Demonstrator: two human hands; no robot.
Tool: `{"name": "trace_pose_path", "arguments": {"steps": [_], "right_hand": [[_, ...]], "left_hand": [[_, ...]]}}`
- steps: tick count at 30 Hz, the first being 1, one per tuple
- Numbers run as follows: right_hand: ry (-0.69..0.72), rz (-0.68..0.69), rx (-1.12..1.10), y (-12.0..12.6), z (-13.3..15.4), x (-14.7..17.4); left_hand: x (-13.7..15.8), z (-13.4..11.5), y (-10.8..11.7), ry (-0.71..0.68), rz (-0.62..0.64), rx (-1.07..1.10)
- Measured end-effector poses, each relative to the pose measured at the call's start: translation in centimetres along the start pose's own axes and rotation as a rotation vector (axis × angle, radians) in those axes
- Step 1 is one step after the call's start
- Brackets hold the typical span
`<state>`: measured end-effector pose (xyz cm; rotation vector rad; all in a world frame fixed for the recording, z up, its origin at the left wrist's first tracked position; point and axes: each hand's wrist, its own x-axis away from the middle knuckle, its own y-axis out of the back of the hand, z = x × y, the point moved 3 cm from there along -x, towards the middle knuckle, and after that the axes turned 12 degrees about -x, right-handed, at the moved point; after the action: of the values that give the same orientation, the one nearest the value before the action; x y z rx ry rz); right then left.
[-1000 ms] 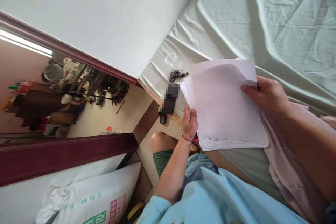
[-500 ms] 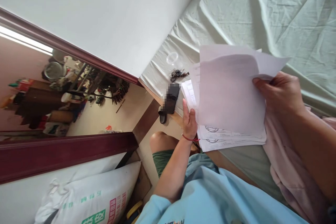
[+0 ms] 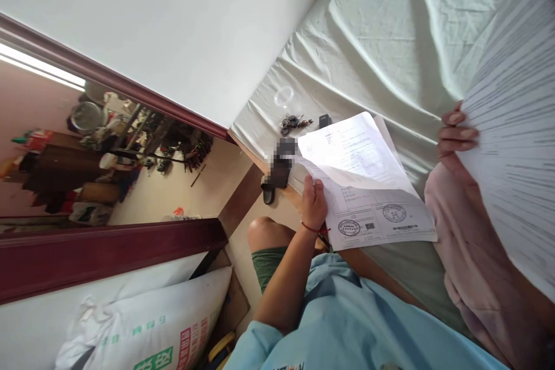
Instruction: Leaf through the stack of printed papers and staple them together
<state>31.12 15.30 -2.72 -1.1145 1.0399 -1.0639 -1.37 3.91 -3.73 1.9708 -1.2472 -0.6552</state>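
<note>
My left hand point(image 3: 314, 203) grips the left edge of a stack of printed papers point(image 3: 364, 150), thumb on top. Round black stamps show along the near edge of the upper page, and that page bows upward in the middle. Off to the right, my right hand point(image 3: 458, 132) pinches a single printed sheet point(image 3: 515, 144), with its fingers curled over the edge. This sheet is blurred by motion and covers much of the hand and forearm.
A pale green sheet point(image 3: 373, 58) covers the bed. Beyond the papers lie keys point(image 3: 292, 123), a clear plastic cup point(image 3: 285, 96) and a small black object point(image 3: 325, 121). Pink cloth point(image 3: 455, 243) lies at right, a white sack point(image 3: 165, 324) at lower left.
My right hand has carried a sheet off the stack toward the right, so the stamped page beneath now shows. My left hand stays on the stack's left edge.
</note>
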Motion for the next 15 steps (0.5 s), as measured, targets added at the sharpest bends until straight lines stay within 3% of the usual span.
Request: {"name": "trace_pose_path", "arguments": {"steps": [3, 9, 13, 15], "right_hand": [[-0.040, -0.119, 0.013, 0.6, 0.2, -0.6], [-0.052, -0.220, 0.055, 0.2, 0.5, -0.1], [-0.048, -0.261, 0.248, 0.2, 0.9, 0.6], [-0.127, -0.293, 0.375, 0.3, 0.9, 1.3]], "left_hand": [[0.0, -1.5, 0.6, -0.033, 0.041, -0.103], [-0.4, -4.3, 2.0, -0.115, 0.216, -0.442], [-0.7, -4.5, 2.3, -0.154, 0.284, -0.598], [-0.8, -4.2, 2.1, -0.174, 0.271, -0.599]]}}
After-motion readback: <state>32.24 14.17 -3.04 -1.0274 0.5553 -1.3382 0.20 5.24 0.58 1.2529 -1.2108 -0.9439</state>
